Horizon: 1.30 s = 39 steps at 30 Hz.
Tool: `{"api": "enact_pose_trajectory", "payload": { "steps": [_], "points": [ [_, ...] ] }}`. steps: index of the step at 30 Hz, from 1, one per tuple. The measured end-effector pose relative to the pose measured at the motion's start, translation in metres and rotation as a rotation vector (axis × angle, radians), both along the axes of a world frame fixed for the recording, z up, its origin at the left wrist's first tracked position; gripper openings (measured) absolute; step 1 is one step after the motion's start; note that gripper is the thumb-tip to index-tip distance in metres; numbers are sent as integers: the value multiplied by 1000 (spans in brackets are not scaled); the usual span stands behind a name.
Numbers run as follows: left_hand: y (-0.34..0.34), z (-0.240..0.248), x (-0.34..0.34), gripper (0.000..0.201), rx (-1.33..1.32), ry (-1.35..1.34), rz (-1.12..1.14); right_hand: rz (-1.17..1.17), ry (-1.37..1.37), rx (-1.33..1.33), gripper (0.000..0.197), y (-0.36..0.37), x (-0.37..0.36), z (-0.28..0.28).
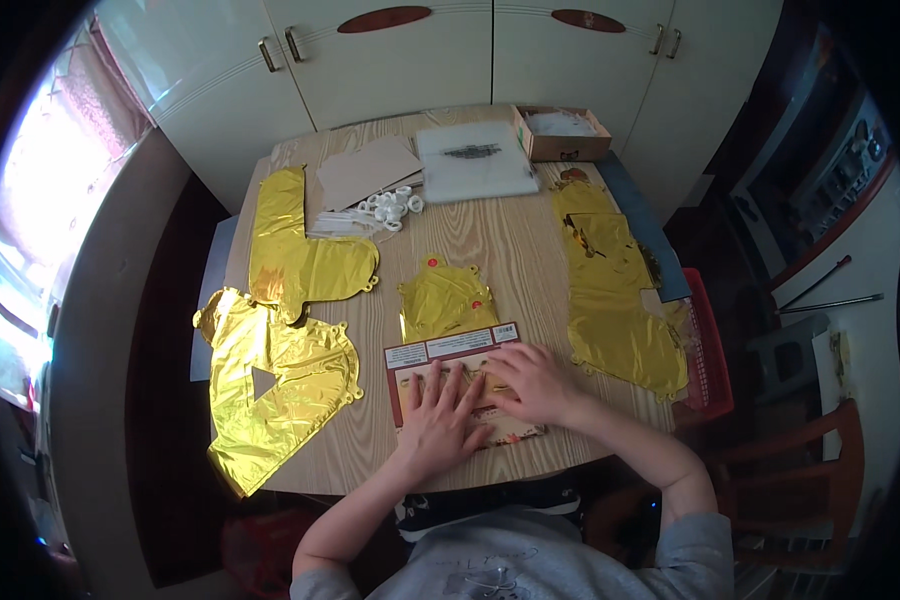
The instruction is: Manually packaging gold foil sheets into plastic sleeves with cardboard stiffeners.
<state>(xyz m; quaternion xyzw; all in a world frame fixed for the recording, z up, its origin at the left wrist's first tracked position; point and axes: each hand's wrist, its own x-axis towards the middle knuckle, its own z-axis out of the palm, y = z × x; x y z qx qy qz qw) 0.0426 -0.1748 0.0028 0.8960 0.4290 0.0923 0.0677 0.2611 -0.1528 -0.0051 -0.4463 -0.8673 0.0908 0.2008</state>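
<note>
A flat red-edged card or package (428,352) with pale printed panels lies near the table's front edge. My left hand (436,425) rests flat on its left part, fingers spread. On its right part lies my right hand (535,385), fingers stretched out and pointing left toward the other hand. Much of the package face is hidden under both hands. From its far edge a flat gold foil balloon (444,298) with small tabs and two red round stickers sticks out; how the balloon's near end lies is hidden.
More flat gold foil balloons lie at left (280,390) and right (610,290). At the back are grey-brown cardboard sheets (365,170), white plastic rings and sticks (390,208), a stack of clear bags (475,165) and an open box (570,148). A red basket (708,350) stands beyond the right edge.
</note>
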Motion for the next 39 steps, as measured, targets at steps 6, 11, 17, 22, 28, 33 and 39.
{"api": "enact_pose_trajectory", "payload": {
  "steps": [6,11,17,22,28,33,39],
  "points": [
    [0,2,2,76,-27,45,10,-170,250,-231,48,83,-2,5],
    [1,0,4,77,-24,10,-1,-253,453,-555,68,151,-2,-17],
    [-1,-1,0,76,-31,3,15,-267,596,-846,82,151,-13,16],
    [-1,-1,0,76,-16,-6,10,-97,523,-806,65,148,-4,11],
    [-5,0,2,76,-12,-9,28,-184,157,-646,35,140,-7,20],
    [-5,1,1,76,-7,-13,22,-179,245,-672,32,139,-4,13],
    [-6,2,3,75,-6,-6,29,-153,324,-699,32,137,1,7]
  ]
}}
